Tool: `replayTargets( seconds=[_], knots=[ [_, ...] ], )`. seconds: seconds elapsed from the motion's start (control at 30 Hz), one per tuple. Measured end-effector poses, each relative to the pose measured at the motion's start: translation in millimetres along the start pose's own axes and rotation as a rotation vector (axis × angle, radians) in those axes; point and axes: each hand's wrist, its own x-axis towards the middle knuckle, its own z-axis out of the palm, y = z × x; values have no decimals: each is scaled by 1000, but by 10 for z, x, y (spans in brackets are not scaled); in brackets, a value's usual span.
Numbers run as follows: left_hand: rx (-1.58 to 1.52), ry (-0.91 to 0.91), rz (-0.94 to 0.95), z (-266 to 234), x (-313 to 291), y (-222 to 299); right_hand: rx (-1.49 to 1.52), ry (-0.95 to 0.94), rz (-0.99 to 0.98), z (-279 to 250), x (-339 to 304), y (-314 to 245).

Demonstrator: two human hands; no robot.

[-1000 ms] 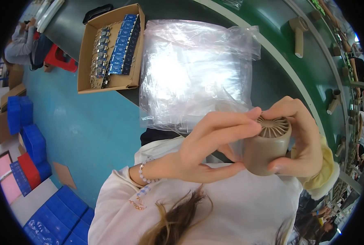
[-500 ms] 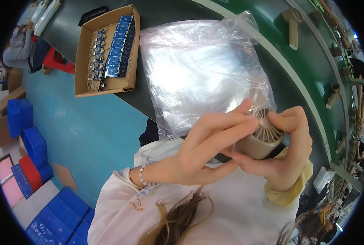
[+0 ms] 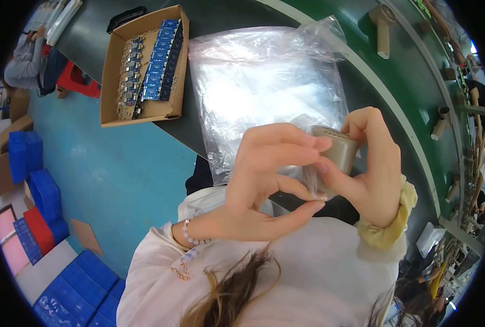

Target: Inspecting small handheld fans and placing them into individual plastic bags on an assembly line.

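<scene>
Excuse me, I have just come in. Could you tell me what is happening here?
A person's right hand holds a tan device with a slotted top. The left hand is close beside it, its thumb and finger seemingly pinching clear film. On the dark table lies a large clear bag, and left of it stands a carton with blue boards in it.

We see a tan cylindrical fan housing tilted, grille end up, near right; clear plastic film at its left.
</scene>
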Motion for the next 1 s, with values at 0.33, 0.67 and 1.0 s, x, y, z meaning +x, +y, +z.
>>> replayTargets(
  seconds=[0.33, 0.67, 1.0],
  knots=[
    [-354, 189, 37, 70, 43, 21, 125, 383, -500, 287, 2, 149],
    [-257, 658, -486, -200, -123, -215, 5, 380, -429, 780, 149, 252],
    [-260, 632, -518, -341, -220, -398, -44, 323, -536, 923, 246, 170]
  ],
)
